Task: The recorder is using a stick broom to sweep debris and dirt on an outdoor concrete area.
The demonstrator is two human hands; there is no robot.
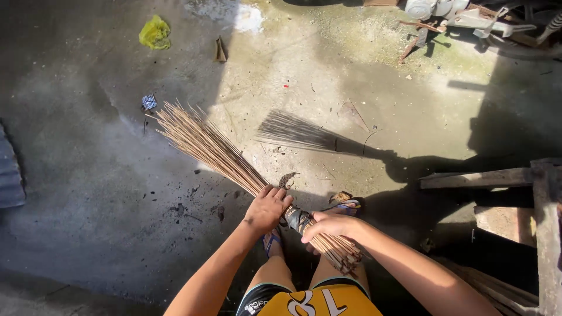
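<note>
I hold a stick broom (205,143), a bundle of thin tan ribs that fans out up and to the left over the concrete floor. A dark band (297,219) binds the bundle near its thick end. My left hand (267,209) grips the ribs just above the band. My right hand (331,225) is closed around the bundle just below the band, with the cut ends (345,257) sticking out toward my legs. My knees and sandalled feet show below the hands.
A yellow-green crumpled bag (155,32) and a small blue scrap (149,102) lie on the floor at upper left. A wooden bench (477,178) and planks stand at right. Scrap metal and junk (468,17) sit at top right. The broom's shadow (304,136) falls mid-floor.
</note>
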